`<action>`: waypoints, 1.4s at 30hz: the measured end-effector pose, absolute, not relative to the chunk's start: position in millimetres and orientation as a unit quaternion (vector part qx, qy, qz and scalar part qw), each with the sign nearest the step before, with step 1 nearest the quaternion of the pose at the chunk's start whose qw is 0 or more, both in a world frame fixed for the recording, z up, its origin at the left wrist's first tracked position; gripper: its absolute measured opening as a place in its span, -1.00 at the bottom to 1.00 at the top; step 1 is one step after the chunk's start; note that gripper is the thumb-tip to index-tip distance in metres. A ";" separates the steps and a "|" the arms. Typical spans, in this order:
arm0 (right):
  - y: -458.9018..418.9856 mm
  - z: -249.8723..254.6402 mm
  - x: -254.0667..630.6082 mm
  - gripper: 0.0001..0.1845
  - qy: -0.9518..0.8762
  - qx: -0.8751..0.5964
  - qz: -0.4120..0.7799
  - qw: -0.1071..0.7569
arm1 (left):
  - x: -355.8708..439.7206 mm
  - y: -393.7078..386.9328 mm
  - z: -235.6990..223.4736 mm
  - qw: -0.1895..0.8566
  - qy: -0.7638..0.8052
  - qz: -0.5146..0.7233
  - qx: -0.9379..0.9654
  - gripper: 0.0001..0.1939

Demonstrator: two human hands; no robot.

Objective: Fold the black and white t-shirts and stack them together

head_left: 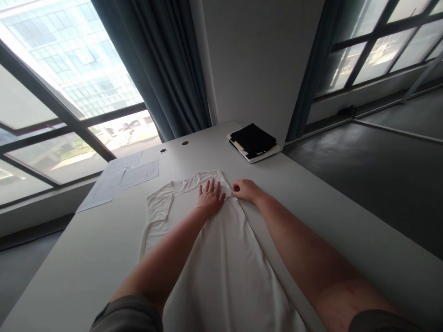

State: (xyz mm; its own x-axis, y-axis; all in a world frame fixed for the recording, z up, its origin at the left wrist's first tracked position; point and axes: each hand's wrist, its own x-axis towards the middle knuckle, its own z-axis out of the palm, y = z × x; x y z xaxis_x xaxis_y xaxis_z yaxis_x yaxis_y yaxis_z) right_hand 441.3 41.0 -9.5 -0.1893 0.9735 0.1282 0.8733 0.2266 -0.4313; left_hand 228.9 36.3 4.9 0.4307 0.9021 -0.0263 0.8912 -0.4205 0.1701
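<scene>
A white T-shirt [228, 249] lies spread on the table, its neckline toward the far side. The sleeve on the left [159, 207] is turned in over the body of the shirt. My left hand [210, 197] rests flat on the upper right of the chest, fingers spread. At the shirt's right edge, near the shoulder, my right hand [246, 190] is closed, its fingers pinching the fabric of that side. Part of the shirt's left side is hidden under my left forearm.
The white table [83, 258] carries loose paper sheets [140, 174] at the far left. A stack of folded clothes with a black one on top [254, 138] sits at the far right corner. Two cable holes [163, 151] show near the back edge. Curtains and windows stand beyond.
</scene>
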 end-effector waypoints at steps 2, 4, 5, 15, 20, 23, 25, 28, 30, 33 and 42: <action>38.4 -7.0 440.6 -0.93 -0.761 -0.608 0.133 0.182 | 200.5 -7.6 8.3 0.112 0.536 0.008 0.837 -0.31; 35.6 -3.1 436.7 -0.95 -0.758 -0.618 0.112 0.178 | 163.8 -61.2 9.8 0.144 0.527 -0.010 0.837 -0.33; 33.9 -0.4 432.7 -0.94 -0.755 -0.624 0.089 0.180 | 143.5 -89.4 9.6 0.149 0.514 -0.011 0.845 -0.36; -86.2 8.1 337.3 -0.29 -0.855 -0.505 0.051 0.108 | 3.0 -266.0 -41.8 -0.007 0.594 0.065 0.802 -0.15; -215.5 -29.3 332.5 -0.11 -0.862 -0.470 0.140 0.128 | 13.0 -284.7 -56.7 -0.006 0.595 0.074 0.800 -0.16; -260.4 -41.2 352.2 -0.10 -0.845 -0.493 0.149 0.142 | 23.6 -284.9 -55.1 -0.009 0.611 0.092 0.786 -0.19; -273.3 -42.3 367.1 -0.14 -0.836 -0.508 0.143 0.151 | 27.4 -284.6 -52.1 -0.005 0.617 0.095 0.781 -0.24; -278.3 -40.9 383.4 -0.21 -0.831 -0.520 0.136 0.140 | 29.5 -287.4 -45.1 0.011 0.616 0.085 0.783 -0.29; -277.8 -40.7 388.5 -0.26 -0.829 -0.529 0.129 0.125 | 29.7 -293.0 -38.5 0.022 0.617 0.070 0.783 -0.32; -276.6 -40.6 389.3 -0.30 -0.832 -0.534 0.111 0.102 | 28.3 -307.0 -28.1 0.035 0.628 0.044 0.776 -0.40; -292.4 -49.3 398.0 -0.36 -0.812 -0.567 -0.019 0.134 | -7.3 -360.0 -37.2 0.007 0.667 0.024 0.745 -0.41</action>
